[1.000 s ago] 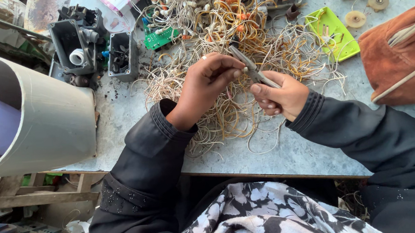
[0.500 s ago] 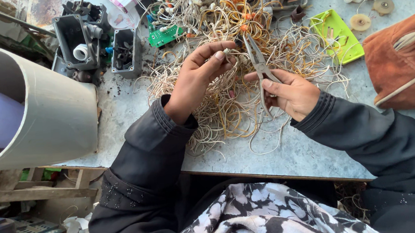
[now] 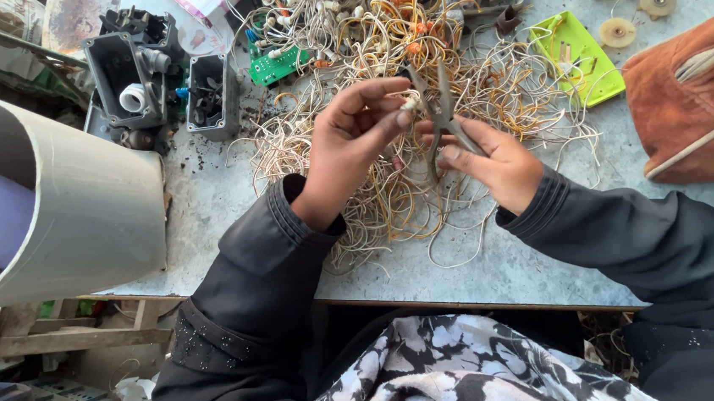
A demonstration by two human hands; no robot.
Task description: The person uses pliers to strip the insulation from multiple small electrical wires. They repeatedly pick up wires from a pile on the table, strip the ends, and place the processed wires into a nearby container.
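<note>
Two hands are busy over a grey table (image 3: 204, 204), and sweeping in from the left edge we meet a big pale pipe (image 3: 60, 207) lying on its side, its open mouth facing out of the picture. Just behind it sits a cluster of dark grey plastic housings (image 3: 122, 79), one with a white ring inside, and beside those a small green circuit board (image 3: 277, 64). Now the action: the left hand (image 3: 352, 141) is raised over a huge tangle of thin cream and orange wires (image 3: 360, 22), thumb and fingertips pinched on a small pale connector (image 3: 408, 101) at the end of a wire. Right beside it, nearly touching, the right hand (image 3: 494, 164) is closed around the handles of a pair of pliers (image 3: 439, 109), tips pointing up and away from the person, and the tool's nose sits just beside that connector; whether it actually bites on it I cannot tell from here. Both dark sleeves rest near the table's front edge. Further right, a bright green plastic tray (image 3: 579, 60) lies on the fringe of the wire heap, two small tan discs (image 3: 618, 32) lie beyond it, and a rust-orange bag (image 3: 693, 106) fills the right edge.
</note>
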